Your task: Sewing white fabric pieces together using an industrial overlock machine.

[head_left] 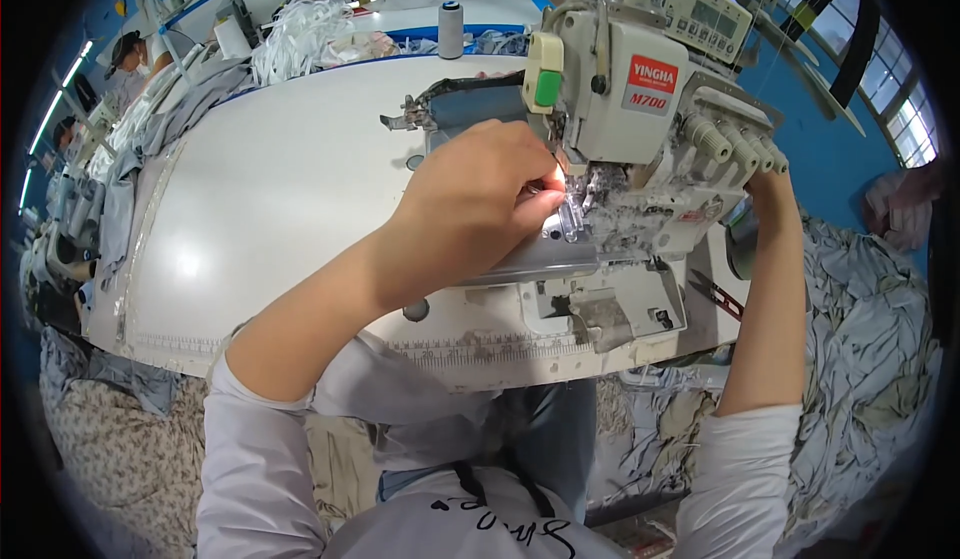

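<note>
A cream overlock sewing machine (620,109) stands on the white table (270,199). My left hand (480,199) is at its needle area, fingertips pinched close to the clear presser foot (570,221); what they pinch is too small to tell. Grey-blue fabric (475,109) lies under and behind that hand, running through the machine. My right hand (768,187) reaches up behind the machine's right side, near the tension knobs (735,149), and is mostly hidden by the machine body.
Small red-handled snips (716,293) lie on the table at the machine's right. A heap of grey fabric pieces (860,359) fills the right side. A thread cone (450,29) and white cloth piles sit at the back. Other workers sit far left.
</note>
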`<state>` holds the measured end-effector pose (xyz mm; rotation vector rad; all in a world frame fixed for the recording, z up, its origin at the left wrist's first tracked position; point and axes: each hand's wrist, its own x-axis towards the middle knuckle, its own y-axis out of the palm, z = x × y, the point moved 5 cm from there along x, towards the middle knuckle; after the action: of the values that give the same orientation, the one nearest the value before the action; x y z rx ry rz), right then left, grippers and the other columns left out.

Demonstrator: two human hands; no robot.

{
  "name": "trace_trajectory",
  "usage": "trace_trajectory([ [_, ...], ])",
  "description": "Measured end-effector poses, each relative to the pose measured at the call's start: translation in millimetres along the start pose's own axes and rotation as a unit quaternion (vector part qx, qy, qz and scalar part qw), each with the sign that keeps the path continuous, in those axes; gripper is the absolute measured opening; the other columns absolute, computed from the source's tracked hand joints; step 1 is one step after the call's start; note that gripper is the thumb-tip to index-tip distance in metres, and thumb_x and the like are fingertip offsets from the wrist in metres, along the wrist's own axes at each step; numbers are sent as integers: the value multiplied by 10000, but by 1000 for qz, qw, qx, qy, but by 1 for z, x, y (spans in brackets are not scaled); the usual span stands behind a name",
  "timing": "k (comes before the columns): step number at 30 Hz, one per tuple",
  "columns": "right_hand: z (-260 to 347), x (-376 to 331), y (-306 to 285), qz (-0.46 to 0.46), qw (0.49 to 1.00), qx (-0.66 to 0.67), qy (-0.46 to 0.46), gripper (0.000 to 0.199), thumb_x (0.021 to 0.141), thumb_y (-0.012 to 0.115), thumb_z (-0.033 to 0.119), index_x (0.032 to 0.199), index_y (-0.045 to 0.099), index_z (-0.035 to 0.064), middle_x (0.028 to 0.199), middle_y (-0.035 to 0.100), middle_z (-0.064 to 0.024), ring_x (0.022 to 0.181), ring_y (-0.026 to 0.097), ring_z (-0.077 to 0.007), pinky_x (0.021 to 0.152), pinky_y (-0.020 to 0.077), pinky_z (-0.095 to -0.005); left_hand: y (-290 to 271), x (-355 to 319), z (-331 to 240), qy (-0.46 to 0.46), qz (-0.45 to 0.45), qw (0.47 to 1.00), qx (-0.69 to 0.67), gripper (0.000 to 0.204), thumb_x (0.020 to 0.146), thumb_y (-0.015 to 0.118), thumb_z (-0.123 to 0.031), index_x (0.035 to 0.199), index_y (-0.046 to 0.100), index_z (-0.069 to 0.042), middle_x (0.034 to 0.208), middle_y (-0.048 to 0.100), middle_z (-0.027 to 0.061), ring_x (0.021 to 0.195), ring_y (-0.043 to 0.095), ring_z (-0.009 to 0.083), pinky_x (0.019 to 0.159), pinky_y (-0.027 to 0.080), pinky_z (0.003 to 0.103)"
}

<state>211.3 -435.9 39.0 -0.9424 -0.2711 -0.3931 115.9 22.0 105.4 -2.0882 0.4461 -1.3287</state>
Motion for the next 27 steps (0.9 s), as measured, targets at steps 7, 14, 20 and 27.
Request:
trace_trajectory([
  [7,3,1,-3,15,995,84,-53,204,870,533,187,985,635,52,721,593,-39,545,514,-133,466,368,-302,6,-1,5,-3,2,1000,-9,87,760,626,-92,787,584,-20,819,572,116,777,541,297,703,453,378],
  [14,81,-40,1,-20,959,186,214,210,856,570,220,997,643,83,743,595,-17,534,454,-91,456,292,-253,-2,-9,4,-2,1,1000,6,82,757,621,-77,789,576,-17,813,565,116,765,537,303,691,453,381],
  [20,-30,23,-30,63,988,-22,-141,245,871,542,147,1099,590,69,963,614,-53,825,552,-206,680,426,-354,2,4,-8,35,-3,999,-28,69,762,611,-71,772,565,-20,808,561,113,773,544,297,688,454,382],
  [27,133,-67,-11,-20,977,-111,179,204,911,504,128,972,629,-21,843,626,-57,730,572,-130,602,448,-294,-6,-12,3,28,15,999,34,78,780,599,-87,772,568,-16,802,558,113,781,550,296,695,461,379],
])
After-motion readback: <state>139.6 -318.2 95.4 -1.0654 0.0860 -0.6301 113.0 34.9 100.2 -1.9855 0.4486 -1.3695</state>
